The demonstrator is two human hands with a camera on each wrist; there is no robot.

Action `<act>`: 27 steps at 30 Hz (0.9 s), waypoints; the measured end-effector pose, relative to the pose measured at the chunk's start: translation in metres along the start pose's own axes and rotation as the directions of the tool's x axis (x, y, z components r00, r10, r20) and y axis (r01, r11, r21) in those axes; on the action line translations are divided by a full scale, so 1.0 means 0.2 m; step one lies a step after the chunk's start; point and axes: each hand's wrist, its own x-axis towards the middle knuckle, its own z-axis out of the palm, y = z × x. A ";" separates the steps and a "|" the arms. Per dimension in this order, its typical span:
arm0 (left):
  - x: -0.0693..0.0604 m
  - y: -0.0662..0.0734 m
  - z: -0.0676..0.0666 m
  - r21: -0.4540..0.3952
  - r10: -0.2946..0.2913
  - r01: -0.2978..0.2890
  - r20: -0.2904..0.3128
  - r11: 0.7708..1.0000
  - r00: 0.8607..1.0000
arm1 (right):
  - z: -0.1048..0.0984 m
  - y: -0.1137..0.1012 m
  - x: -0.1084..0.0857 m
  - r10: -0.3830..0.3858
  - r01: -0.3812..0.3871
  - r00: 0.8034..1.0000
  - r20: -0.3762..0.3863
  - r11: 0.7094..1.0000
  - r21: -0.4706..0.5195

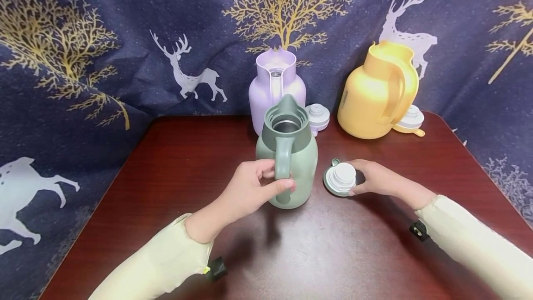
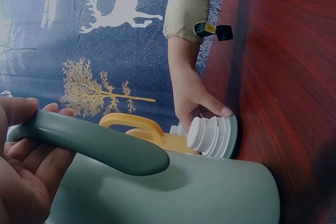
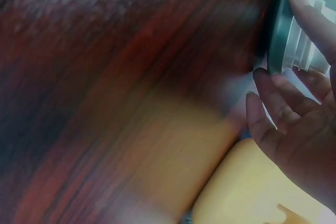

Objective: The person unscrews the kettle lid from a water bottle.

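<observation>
My left hand (image 1: 254, 185) grips the handle (image 1: 284, 159) of a green thermos jug (image 1: 303, 170), which stands upright with an uncovered mouth. In the left wrist view the fingers (image 2: 52, 161) curl beneath that handle. To the jug's right, my right hand (image 1: 376, 177) holds a green-rimmed lid (image 1: 342, 178) by its edge, with the white stopper side facing up. Seen from the right wrist, the thumb lies on the lid's rim (image 3: 283, 30) and the other fingers reach round its edge. Whether the lid touches the table is hard to tell.
A lilac jug (image 1: 276, 84) stands uncovered behind the green one, with a lilac-edged lid (image 1: 318, 117) beside it. Farther right are a yellow jug (image 1: 362, 101) and its upturned lid (image 1: 411, 121). The dark red table (image 1: 187, 152) ends at a blue patterned cloth (image 1: 137, 64).
</observation>
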 end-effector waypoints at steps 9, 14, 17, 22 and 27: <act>-0.03 -0.01 -0.05 0.046 0.017 -0.014 -0.068 0.999 0.998 | 0.05 -0.08 0.08 -0.025 0.026 1.000 -0.015 1.000 0.016; -0.05 -0.02 -0.10 0.090 0.023 -0.013 -0.115 0.996 0.993 | 0.08 -0.13 0.13 -0.029 0.029 0.999 -0.023 1.000 0.011; -0.06 -0.03 -0.12 0.109 0.027 -0.012 -0.141 0.994 0.990 | 0.11 -0.16 0.17 -0.022 0.022 1.000 -0.015 1.000 0.009; -0.07 -0.04 -0.16 0.123 0.034 -0.011 -0.183 0.992 0.983 | 0.16 -0.23 0.24 -0.020 0.020 1.000 -0.013 1.000 0.016; -0.07 -0.05 -0.19 0.148 0.028 0.008 -0.240 0.989 0.970 | 0.21 -0.30 0.31 0.004 -0.003 1.000 -0.026 1.000 0.030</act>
